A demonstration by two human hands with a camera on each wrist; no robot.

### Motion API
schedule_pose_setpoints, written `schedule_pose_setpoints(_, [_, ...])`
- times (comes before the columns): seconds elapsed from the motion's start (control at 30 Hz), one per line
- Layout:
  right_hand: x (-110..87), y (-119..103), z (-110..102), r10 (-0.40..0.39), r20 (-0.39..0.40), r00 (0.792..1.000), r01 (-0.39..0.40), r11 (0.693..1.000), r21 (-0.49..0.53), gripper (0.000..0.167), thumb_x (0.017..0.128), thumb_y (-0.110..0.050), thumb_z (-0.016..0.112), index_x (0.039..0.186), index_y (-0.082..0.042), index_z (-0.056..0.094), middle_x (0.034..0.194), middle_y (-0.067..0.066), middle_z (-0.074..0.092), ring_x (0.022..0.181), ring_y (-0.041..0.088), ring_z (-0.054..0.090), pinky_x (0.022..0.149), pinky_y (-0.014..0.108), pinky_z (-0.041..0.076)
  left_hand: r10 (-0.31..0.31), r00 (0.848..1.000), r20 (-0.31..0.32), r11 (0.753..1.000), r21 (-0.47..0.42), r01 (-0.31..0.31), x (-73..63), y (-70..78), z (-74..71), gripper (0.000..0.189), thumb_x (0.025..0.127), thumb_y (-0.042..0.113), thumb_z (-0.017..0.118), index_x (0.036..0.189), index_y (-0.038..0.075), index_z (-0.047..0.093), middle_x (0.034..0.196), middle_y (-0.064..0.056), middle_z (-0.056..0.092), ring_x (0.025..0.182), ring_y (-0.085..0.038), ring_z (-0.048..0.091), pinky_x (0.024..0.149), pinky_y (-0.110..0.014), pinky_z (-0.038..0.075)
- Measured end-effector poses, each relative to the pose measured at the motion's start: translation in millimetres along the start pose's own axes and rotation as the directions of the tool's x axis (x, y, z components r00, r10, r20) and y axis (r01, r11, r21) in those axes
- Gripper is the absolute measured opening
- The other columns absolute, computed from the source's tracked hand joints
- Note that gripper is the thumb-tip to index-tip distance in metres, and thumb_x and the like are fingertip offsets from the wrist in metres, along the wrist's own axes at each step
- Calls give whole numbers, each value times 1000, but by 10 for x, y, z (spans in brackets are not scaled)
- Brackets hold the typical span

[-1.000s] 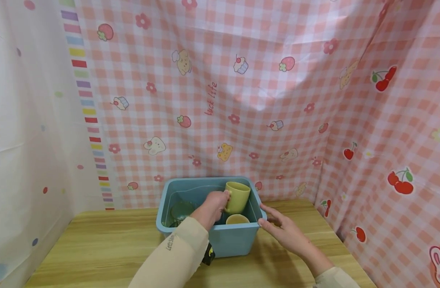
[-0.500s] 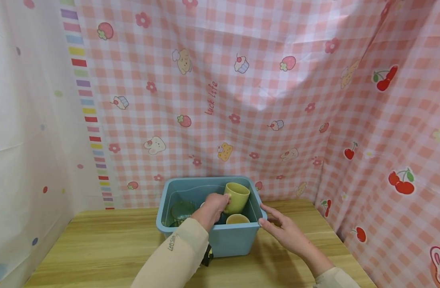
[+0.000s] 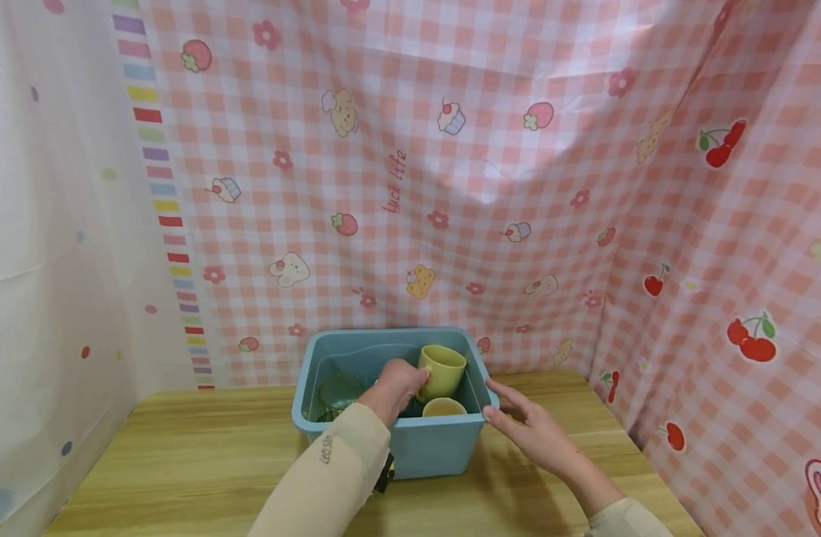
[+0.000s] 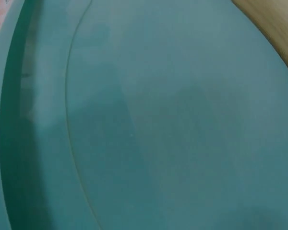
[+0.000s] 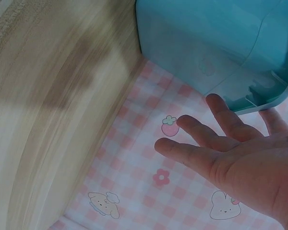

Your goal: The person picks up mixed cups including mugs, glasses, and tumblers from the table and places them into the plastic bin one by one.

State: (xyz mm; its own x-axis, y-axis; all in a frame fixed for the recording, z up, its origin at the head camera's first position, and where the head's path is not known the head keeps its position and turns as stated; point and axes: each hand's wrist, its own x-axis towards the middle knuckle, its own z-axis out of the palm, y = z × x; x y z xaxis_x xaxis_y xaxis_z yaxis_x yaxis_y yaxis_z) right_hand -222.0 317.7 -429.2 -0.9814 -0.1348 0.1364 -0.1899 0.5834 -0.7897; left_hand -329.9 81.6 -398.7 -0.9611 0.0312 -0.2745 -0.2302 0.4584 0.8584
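A blue plastic bin (image 3: 444,447) stands on the wooden table. Inside it, at the right, my left hand (image 3: 400,380) grips a yellow-green mug (image 3: 444,373) at its handle side; the mug is a little tilted. In front of that mug sits another yellowish cup (image 3: 444,407), only its top showing. Dark green glassware (image 3: 339,391) lies at the bin's left, partly behind my left forearm. My right hand (image 3: 531,429) rests against the bin's right rim, fingers extended; in the right wrist view its fingers (image 5: 197,155) are spread beside the bin. The left wrist view shows only bin wall (image 4: 158,120) and a bit of table.
Pink checked cloth (image 3: 383,149) hangs right behind the bin and along the right side. A whitish cloth (image 3: 54,224) hangs on the left. Wooden tabletop (image 3: 202,462) extends to both sides of the bin. A small black-and-yellow item (image 3: 385,475) shows under my left sleeve.
The mug in my left hand has sunk slightly lower into the bin. My right hand stays at the rim.
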Motion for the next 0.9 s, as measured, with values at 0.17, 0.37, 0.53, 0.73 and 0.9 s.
schedule_pose_setpoints(0.17, [-5,-5,5,8,1,1000,-8,1000,-5,60,109,-43,60,165,-25,44,148,19,66,139,42,61,108,61,55,-8,1000,21,999,42,7,44,-8,-10,28,104,25,70,96,1,81,64,-1,34,53,-15,26,54,-30,30])
schedule_pose_setpoints(0.37, [-12,-16,9,17,-4,1000,-17,1000,1,60,109,-42,60,165,-24,44,149,20,65,139,41,61,108,61,55,25,999,-23,985,169,-21,50,-23,-5,36,100,31,75,78,3,72,67,-5,45,59,-20,41,59,-32,39])
schedule_pose_setpoints(0.53, [-5,-20,8,11,0,1000,-11,1000,1,60,110,-42,60,165,-24,44,149,21,65,139,42,61,108,60,55,21,999,-44,974,225,-11,48,-19,0,42,99,33,76,71,6,62,70,-8,49,56,-20,43,56,-31,38])
schedule_pose_setpoints(0.73, [-8,-23,7,12,3,1000,-12,1000,11,60,110,-41,60,165,-23,44,149,22,64,140,43,60,108,60,55,18,1000,-5,960,279,-16,27,1,-1,29,100,26,75,84,2,72,74,-8,51,59,-18,39,60,-30,39])
schedule_pose_setpoints(0.9, [-4,-23,7,9,-4,1000,-9,1000,9,60,110,-40,61,164,-22,44,151,23,63,140,43,60,109,59,55,42,999,15,945,323,-44,-26,17,-17,27,100,26,75,88,2,75,73,-7,50,60,-19,41,61,-31,40])
